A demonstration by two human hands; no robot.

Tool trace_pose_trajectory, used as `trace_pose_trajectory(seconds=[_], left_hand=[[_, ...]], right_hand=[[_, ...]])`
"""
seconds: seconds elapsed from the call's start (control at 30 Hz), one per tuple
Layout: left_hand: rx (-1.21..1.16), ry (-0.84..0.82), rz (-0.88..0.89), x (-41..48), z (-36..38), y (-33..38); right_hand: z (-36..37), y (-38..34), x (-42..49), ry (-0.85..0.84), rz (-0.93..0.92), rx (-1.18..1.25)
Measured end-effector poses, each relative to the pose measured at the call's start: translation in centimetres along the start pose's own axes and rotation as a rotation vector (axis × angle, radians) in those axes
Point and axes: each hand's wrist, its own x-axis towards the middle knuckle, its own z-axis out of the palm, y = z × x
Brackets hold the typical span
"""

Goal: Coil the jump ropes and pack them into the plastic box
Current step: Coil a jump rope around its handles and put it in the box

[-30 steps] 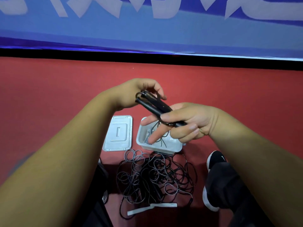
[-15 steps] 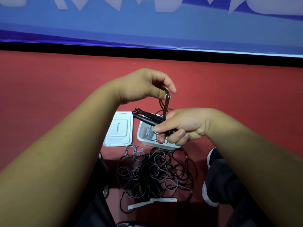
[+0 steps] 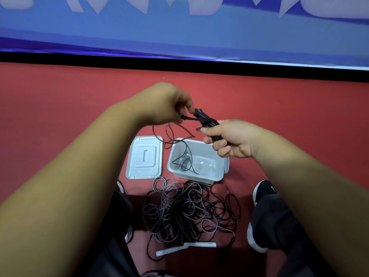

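Coiling is under way. Above the floor [image 3: 60,120], the left hand [image 3: 165,104] pinches the black cord [image 3: 188,118]. The right hand [image 3: 233,138] has its grip closed on the rope handles [image 3: 205,120], and slack trails into the plastic box [image 3: 209,177]. The next move is probably to wind that slack.

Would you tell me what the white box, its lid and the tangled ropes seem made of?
White box: probably thin plastic, semi-gloss, with light glinting inside. Lid: likely the same plastic, moulded ridges. Tangled ropes: thin smooth cords, possibly plastic-coated, holding springy loops.
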Motion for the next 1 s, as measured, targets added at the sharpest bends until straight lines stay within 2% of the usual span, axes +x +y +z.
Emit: trace_pose_trajectory(seconds=[0.1,0.2,0.33,0.43,0.5,0.63,0.7,0.83,1.0], left_hand=[[0.201,-0.034,-0.135,0.3,1.2,-0.4],[0.219,-0.043,-0.244,0.6,2.6,-0.2],[-0.331,-0.017,-0.339,0.7,3.2,0.3],[-0.597,0.057,-0.236,0.7,2.4,0.3],[-0.678,0.069,-0.153,0.7,1.9,0.3],[-0.65,0.047,0.04,0.5,1.5,0.4],[-0.667,0.031,0.078,0.4,1.2,0.3],[-0.544,-0.011,0.058,0.3,0.8,-0.3],[-0.46,-0.146,-0.032,0.1,1.0,-0.8]], right_hand=[[0.6,-0.4,-0.1,0.016,-0.142,0.081],[1.4,-0.8,-0.4,-0.005,-0.229,0.202],[1.7,-1.6,-0.4,-0.022,-0.314,0.335],[1.2,-2.4,-0.5,0.02,-0.312,0.456],[0.7,-2.6,-0.5,0.049,-0.323,0.503],[0.1,-3.0,-0.6,0.065,-0.321,0.607],[-0.2,-3.1,-0.8,0.077,-0.323,0.643],[-0.6,-3.2,-0.7,0.119,-0.325,0.643],[-0.7,-3.5,-1.0,0.161,-0.303,0.587]])
